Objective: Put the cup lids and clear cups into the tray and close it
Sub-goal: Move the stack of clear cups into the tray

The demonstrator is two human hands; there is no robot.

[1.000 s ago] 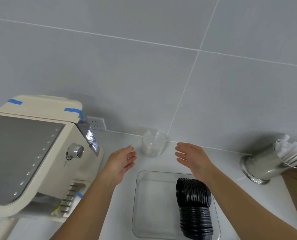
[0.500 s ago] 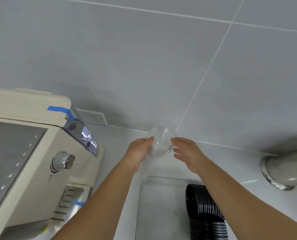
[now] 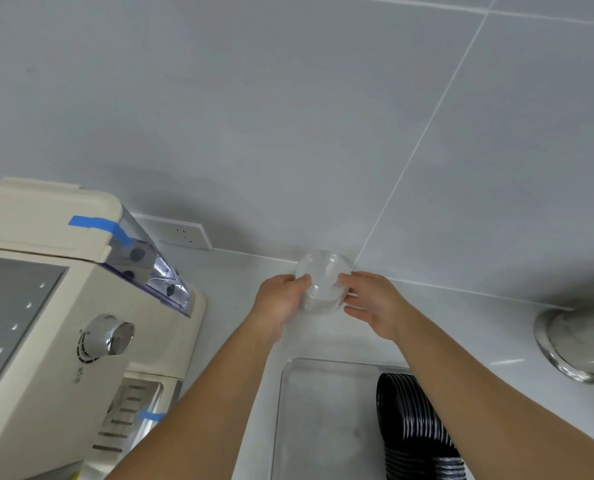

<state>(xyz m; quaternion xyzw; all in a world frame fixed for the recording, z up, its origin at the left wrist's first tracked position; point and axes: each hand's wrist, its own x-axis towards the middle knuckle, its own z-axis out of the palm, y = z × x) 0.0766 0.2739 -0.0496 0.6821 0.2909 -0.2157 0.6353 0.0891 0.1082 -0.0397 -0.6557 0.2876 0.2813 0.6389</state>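
Observation:
A stack of clear cups (image 3: pixel 323 278) stands on the white counter against the grey tiled wall. My left hand (image 3: pixel 281 301) grips its left side and my right hand (image 3: pixel 371 303) grips its right side, fingers curled round it. Below them lies the clear tray (image 3: pixel 309 420), open at the top. A row of black cup lids (image 3: pixel 413 431) lies in the tray's right half. My right forearm hides part of the tray's right edge.
A cream coffee machine (image 3: pixel 63 323) with blue tape and a chrome knob fills the left side. A steel container (image 3: pixel 579 344) stands at the right edge. A wall socket (image 3: pixel 181 233) sits behind the machine.
Both hands reached forward from above the tray and closed round the clear cups. The view has moved in closer to the wall.

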